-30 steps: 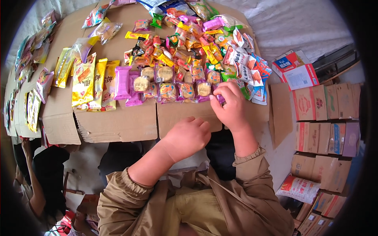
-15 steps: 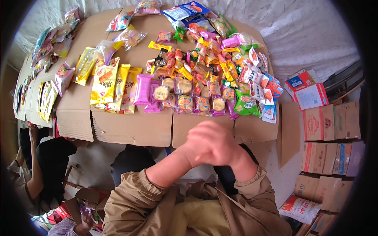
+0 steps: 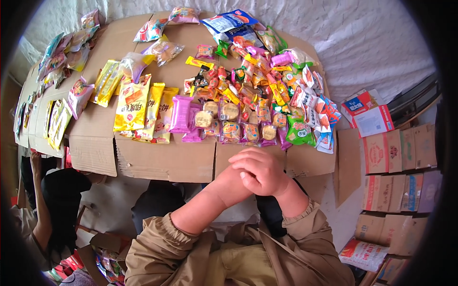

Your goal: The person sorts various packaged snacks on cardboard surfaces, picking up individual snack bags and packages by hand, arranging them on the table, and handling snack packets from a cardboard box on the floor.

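Note:
My right hand (image 3: 264, 172) lies over my left hand (image 3: 234, 183), its fingers closed around the back of it. The fingers of my left hand are hidden beneath. Both hands are in front of the table's near cardboard edge, apart from the snacks. Just beyond them are round wrapped biscuits (image 3: 231, 132) in clear packets and a green snack bag (image 3: 300, 131). Purple packets (image 3: 181, 114) and yellow snack bags (image 3: 131, 106) lie to the left. Behind the biscuits spreads a heap of small wrapped sweets (image 3: 248, 78).
Flattened cardboard (image 3: 164, 157) covers the table. Blue bags (image 3: 230, 21) lie at the back, more packets (image 3: 57, 119) on the left. Cardboard boxes (image 3: 381, 152) are stacked at right beside a white-and-red sack (image 3: 363, 254). Another person's arm (image 3: 42, 205) is at the left; an open carton (image 3: 90, 260) stands below.
My clasped hands have shifted slightly, and the right hand's fingers now show more plainly over the left. The view has tilted a little. Another person's hand at lower left has left the picture.

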`<state>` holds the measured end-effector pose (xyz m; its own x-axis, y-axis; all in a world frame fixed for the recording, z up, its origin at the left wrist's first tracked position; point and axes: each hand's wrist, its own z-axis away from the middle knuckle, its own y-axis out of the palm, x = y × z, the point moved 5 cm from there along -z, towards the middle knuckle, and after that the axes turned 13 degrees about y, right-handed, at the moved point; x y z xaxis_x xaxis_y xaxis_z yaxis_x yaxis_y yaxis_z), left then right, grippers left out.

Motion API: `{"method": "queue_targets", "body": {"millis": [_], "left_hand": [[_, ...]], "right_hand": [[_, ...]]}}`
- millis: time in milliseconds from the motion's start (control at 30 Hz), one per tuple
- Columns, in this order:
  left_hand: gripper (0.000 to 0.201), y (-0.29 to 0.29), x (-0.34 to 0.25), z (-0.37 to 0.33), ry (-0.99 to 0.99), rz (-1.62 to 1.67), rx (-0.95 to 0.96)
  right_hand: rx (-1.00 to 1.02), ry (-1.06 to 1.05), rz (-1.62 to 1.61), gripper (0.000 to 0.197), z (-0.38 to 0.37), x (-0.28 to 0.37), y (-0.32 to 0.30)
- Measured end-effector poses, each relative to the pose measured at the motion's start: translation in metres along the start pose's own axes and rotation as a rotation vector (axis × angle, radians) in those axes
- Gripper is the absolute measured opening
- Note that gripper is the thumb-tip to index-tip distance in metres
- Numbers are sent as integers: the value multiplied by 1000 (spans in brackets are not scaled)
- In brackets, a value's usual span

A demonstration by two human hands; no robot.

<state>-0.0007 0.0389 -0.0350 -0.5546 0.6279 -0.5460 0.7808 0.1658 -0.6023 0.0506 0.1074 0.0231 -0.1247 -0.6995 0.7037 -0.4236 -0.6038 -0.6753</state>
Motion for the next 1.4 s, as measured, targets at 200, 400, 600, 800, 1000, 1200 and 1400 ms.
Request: {"method": "queue_targets", "body": {"millis": [200, 400, 600, 800, 1000, 1200, 1400], "left_hand": [[29, -52, -24, -7, 144, -398, 204], [29, -68, -22, 16, 130, -412, 153], [23, -65, -23, 16, 131, -313, 165], [14, -57, -14, 29, 27, -220, 124], [15, -48, -17, 13, 121, -360, 58], [17, -41, -9, 22, 56, -398, 145], [12, -41, -12, 17, 85, -279, 78]], "right_hand": [[-306, 94, 102, 16, -4, -12, -23], [-491, 262, 177, 17, -14, -36, -34], [-483, 316, 190, 21, -39, -39, -32], [-224, 383, 277, 41, -136, -89, -36], [-52, 249, 690, 50, -212, -206, -95], [-23, 272, 964, 62, -243, -220, -54], [-119, 235, 916, 37, -238, -149, -50]]}}
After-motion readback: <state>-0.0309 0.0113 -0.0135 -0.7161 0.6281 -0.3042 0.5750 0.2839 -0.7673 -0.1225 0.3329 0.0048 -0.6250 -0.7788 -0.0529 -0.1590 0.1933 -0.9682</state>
